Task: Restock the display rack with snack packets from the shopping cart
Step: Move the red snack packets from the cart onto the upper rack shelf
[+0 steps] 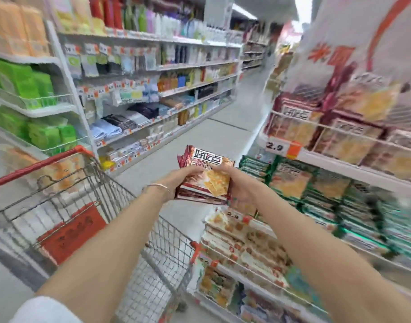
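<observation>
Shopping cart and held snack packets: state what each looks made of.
The shopping cart looks like grey metal wire, from its open grid; its red rim seems plastic. The snack packets look like glossy printed plastic film, by their sheen.

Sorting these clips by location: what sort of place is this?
Most likely a supermarket aisle: stocked shelves with price tags, a wire shopping cart, and a display rack of snack packets.

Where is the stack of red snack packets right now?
Head view, centre: the stack of red snack packets is gripped between the left hand and right hand, with the shopping cart to its left and the display rack to its right.
</observation>
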The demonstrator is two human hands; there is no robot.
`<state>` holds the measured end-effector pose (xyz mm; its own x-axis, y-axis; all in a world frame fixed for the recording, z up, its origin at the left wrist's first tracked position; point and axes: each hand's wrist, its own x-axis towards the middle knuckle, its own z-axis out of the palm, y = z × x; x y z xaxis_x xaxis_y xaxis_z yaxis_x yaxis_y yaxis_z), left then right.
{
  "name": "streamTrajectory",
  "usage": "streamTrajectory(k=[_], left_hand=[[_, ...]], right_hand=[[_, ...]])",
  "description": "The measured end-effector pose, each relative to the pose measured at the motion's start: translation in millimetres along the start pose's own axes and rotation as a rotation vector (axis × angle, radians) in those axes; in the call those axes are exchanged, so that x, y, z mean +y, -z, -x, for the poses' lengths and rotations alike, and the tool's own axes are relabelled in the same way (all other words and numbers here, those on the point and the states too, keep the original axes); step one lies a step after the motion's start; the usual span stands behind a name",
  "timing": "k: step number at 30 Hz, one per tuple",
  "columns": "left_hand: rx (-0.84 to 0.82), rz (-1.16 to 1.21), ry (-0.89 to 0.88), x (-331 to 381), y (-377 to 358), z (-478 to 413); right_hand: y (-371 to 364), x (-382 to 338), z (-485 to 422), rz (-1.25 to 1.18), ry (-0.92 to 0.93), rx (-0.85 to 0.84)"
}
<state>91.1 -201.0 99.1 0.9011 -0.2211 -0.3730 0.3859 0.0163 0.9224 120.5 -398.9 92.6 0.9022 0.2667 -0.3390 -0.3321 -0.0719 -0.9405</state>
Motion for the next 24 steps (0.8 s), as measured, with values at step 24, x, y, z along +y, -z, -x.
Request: streamTrajectory(k=[24], left_hand=[[-0.37,-0.327,-0.578,221.4,-489.1,-56.8]], right_hand=[[406.3,-156.0,280.7,-0.121,0.564,0.627]])
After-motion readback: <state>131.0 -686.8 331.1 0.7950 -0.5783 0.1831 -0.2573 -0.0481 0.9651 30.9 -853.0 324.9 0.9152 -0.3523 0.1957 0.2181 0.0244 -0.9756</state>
